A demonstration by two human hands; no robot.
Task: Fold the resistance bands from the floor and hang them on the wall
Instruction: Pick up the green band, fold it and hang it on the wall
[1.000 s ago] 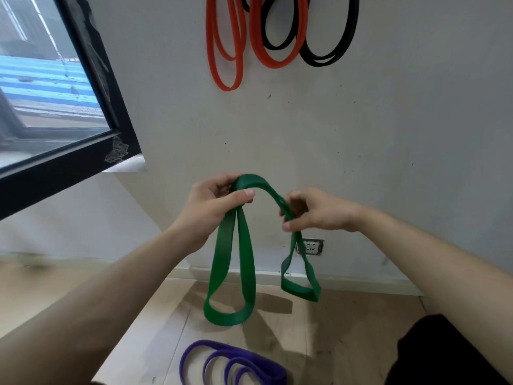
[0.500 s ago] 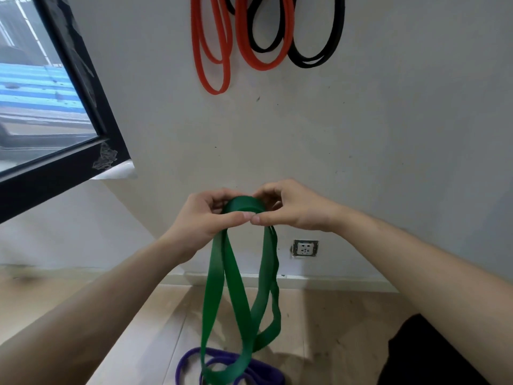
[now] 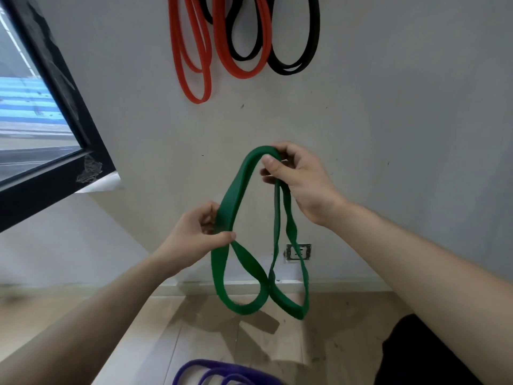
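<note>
The green band [image 3: 233, 195] is held up in the air in front of the wall [image 3: 388, 134], between both hands and well clear of the floor [image 3: 319, 343]. The right hand [image 3: 299, 179] is the higher one: its thumb presses on the inside of the band's top bend and its fingers curl round the back, so the fold is pinched there. The left hand [image 3: 191, 237] sits lower and to the left, with the thumb and curled fingers pinching the broad left strand where it crosses over itself. Below the hands the band hangs in two loops side by side, touching near their middle, their bottoms level with the skirting at the wall's lower edge. A wall socket [image 3: 297, 252] shows behind the right loop. Near the wall's top edge hang red bands [image 3: 194, 65] and, just beside and partly overlapping them, black bands [image 3: 308, 51]; what they hang from is out of view. A purple band [image 3: 222, 375] lies coiled on the floor at the bottom edge of the view. A black-framed window [image 3: 69, 115] fills the left side.
</note>
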